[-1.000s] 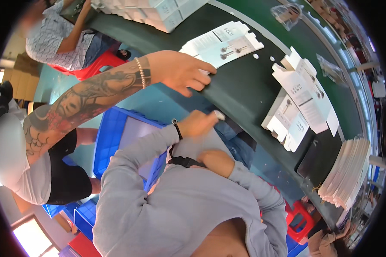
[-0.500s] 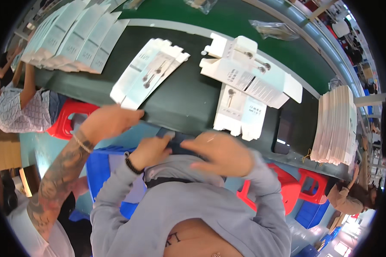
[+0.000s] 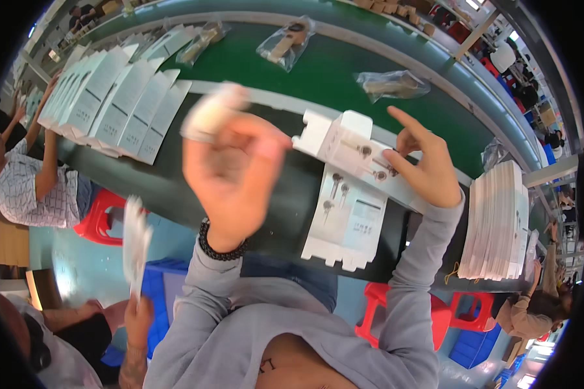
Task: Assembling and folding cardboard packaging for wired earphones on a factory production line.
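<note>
A white and pale-green printed carton (image 3: 350, 150), partly unfolded with its end flaps out, lies across a flattened carton (image 3: 347, 217) on the dark work table. My right hand (image 3: 428, 162) is over the carton's right part, index finger stretched out, thumb at the printed face. To the left of the carton's end flap, my raised left hand (image 3: 233, 175) is blurred by motion. Its fingers curve beside the flap, and a whitish covering shows on one finger; whether it pinches anything is unclear.
Folded cartons (image 3: 104, 97) stand in rows at left; a stack of flat cartons (image 3: 496, 220) is at right. Bagged parts (image 3: 285, 42) lie on the green belt (image 3: 240, 65). A co-worker's hand (image 3: 137, 321) at lower left holds a carton (image 3: 135, 243). Red stools (image 3: 428, 314) stand beyond the table edge.
Both my hands have risen from my lap to the carton. The co-worker's arm has drawn back with the carton that lay on the table's left. My view has tilted upward.
</note>
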Demonstrator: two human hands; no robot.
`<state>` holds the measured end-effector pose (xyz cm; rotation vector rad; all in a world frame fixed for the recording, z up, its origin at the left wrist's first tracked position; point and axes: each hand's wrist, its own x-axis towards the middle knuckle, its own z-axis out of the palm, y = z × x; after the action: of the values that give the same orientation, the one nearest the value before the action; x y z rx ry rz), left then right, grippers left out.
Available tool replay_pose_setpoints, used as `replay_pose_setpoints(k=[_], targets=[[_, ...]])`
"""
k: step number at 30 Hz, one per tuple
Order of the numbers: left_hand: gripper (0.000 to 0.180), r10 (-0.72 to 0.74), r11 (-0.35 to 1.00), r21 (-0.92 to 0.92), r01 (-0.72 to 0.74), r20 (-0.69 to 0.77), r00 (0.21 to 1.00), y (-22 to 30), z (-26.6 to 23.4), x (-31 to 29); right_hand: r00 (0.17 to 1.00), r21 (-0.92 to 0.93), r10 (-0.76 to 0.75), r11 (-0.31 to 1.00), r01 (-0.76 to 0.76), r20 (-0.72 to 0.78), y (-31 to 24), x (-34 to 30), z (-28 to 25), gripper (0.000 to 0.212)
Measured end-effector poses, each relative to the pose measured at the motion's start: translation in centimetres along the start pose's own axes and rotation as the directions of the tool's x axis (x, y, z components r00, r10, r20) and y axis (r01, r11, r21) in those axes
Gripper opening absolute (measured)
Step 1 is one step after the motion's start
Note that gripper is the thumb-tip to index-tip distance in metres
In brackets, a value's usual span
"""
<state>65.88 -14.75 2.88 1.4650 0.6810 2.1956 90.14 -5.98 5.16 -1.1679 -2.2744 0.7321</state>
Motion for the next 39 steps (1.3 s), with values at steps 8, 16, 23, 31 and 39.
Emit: replay_pose_setpoints(k=[8, 16, 23, 31, 39], targets=[[0.050, -0.100, 0.991, 0.077, 0.108, -0.106, 0.989, -4.6, -1.0, 2.4, 0.983, -0.448, -0.123, 0.877, 0.172, 0.135, 0.3, 0.0, 4.7, 0.099], [0.053, -0.306, 0.948, 0.073, 0.310, -0.066, 0.950, -6.8, -2.2, 1.0, 0.988, -0.428, 0.044, 0.903, 0.023, 0.146, 3.6, 3.5, 4.9, 0.089], [0.108, -0.307, 0.952, 0.083, 0.296, 0.227, 0.924, -9.0, 0.9, 3.6, 0.975, 0.004, -0.052, 0.999, 0.054, -0.218, -0.3, 2.3, -1.2, 0.055], [0.102, -0.007, 0.662, -0.563, 0.494, 0.655, 0.755, -8.5, 9.0, 5.5, 0.883, 0.390, -0.290, 0.814, 0.431, -0.369, 1.6, 3.9, 2.8, 0.074], [0.107, 0.061, 0.957, -0.274, 0.094, 0.508, 0.859, -9.4, 6.9, 7.0, 0.651, 0.362, -0.010, 0.824, 0.435, -0.759, 0.1, 4.0, 3.1, 0.094]])
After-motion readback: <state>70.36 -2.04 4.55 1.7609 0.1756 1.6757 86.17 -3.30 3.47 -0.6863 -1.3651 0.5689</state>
